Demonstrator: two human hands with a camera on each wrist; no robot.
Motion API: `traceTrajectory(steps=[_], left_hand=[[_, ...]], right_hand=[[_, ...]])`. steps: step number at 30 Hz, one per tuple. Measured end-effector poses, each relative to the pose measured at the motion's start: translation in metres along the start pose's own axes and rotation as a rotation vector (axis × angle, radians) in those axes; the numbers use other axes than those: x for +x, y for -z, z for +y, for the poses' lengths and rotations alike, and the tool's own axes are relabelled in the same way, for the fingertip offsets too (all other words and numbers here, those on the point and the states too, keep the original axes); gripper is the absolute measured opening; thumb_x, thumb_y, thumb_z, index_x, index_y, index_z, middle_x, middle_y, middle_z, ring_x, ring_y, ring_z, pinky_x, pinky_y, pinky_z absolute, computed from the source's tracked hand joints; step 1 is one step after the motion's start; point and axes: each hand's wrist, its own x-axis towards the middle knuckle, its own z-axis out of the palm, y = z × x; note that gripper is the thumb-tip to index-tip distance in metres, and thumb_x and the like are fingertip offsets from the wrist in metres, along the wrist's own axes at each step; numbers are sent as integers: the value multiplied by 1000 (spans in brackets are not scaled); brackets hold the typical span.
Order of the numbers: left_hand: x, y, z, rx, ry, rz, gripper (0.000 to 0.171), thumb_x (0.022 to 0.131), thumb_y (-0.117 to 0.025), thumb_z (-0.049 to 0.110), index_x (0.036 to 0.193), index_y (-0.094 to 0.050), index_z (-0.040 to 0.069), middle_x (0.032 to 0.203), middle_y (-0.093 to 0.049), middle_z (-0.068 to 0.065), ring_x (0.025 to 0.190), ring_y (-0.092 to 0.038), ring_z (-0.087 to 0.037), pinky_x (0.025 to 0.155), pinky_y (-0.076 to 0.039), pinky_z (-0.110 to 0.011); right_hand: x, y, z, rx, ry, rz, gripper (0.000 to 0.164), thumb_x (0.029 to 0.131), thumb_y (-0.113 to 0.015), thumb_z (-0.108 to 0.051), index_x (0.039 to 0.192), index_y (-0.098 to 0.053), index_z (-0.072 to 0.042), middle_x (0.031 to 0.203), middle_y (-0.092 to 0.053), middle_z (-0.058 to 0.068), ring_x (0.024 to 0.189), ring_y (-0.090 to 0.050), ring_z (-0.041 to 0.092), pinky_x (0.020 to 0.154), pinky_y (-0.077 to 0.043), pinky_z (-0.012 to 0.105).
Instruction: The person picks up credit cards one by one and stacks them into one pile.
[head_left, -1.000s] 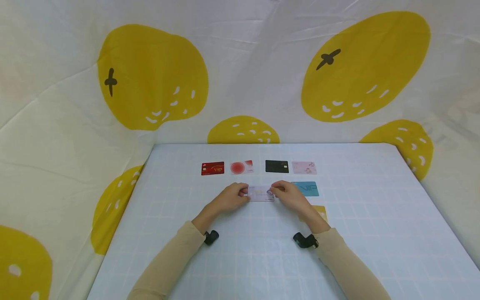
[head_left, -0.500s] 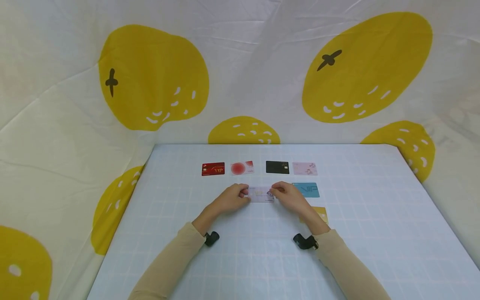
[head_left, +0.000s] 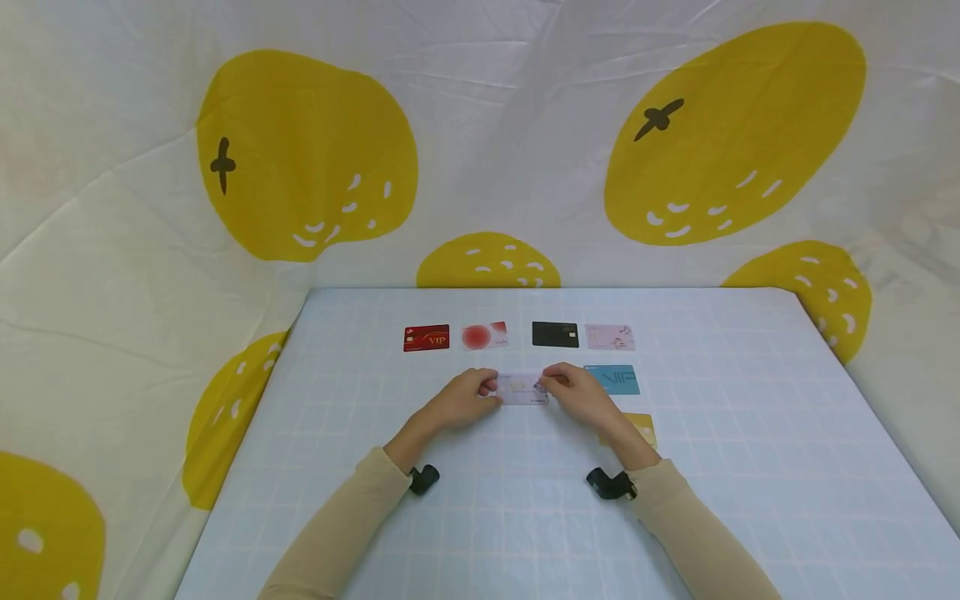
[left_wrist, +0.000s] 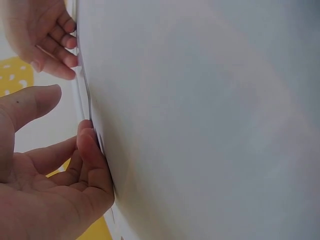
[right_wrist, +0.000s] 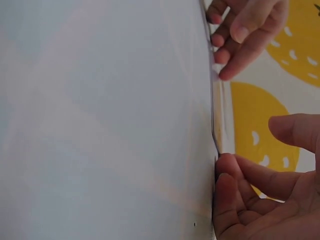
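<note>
Touching a lilac card at both ends, left hand and right hand.
Head: card on table between the hands, blue card just beside right hand, red card and black card in row beyond. Left wrist: left fingers loosely bent, touching rather than gripping, thumb raised apart. Right wrist: right fingers likewise, thumb apart; card barely visible edge-on.

Curtained booth: fruit-print sheeting around a pale table.
</note>
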Motion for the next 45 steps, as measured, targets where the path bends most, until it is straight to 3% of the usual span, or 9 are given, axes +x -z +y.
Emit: traceTrajectory(steps=[12, 23, 27, 36, 45], left_hand=[[-4, 3, -5, -27, 6, 18, 52, 95, -69, 26, 141, -54, 4, 109, -59, 2, 102, -54, -18, 93, -49, -33], [-8, 10, -12, -48, -7, 38, 49, 96, -68, 24, 139, -55, 4, 111, -61, 1, 102, -57, -19, 94, -50, -35], [-11, 19, -15, -56, -1, 68, 48, 96, -67, 23, 138, -55, 4, 114, -62, -1, 105, -59, -20, 94, -51, -38], [-20, 47, -26, -79, 76, 170, 46, 97, -67, 21, 139, -56, 5, 117, -65, -4, 109, -63, -22, 94, -52, -40], [-32, 70, -43, -87, 127, 252, 47, 97, -67, 21, 140, -54, 6, 119, -63, -6, 113, -61, -25, 96, -51, -43]], right_hand=[[1, -2, -3, 41, -29, -20, 38, 101, -58, -35, 131, -61, -10, 127, -63, 9, 114, -57, 28, 96, -48, 49], [6, -1, -10, 31, 10, -25, 36, 101, -60, -32, 129, -59, -9, 110, -66, 7, 95, -61, 23, 84, -51, 41], [11, 0, -13, 38, 26, -20, 36, 100, -60, -31, 128, -59, -8, 109, -65, 8, 93, -62, 24, 80, -51, 38], [21, 3, -28, 16, 89, -9, 40, 98, -64, -34, 129, -60, -8, 113, -63, 8, 104, -61, 28, 88, -50, 44], [37, -7, -48, 19, 181, -37, 40, 99, -65, -29, 130, -59, -3, 114, -64, 11, 105, -62, 30, 88, -53, 43]])
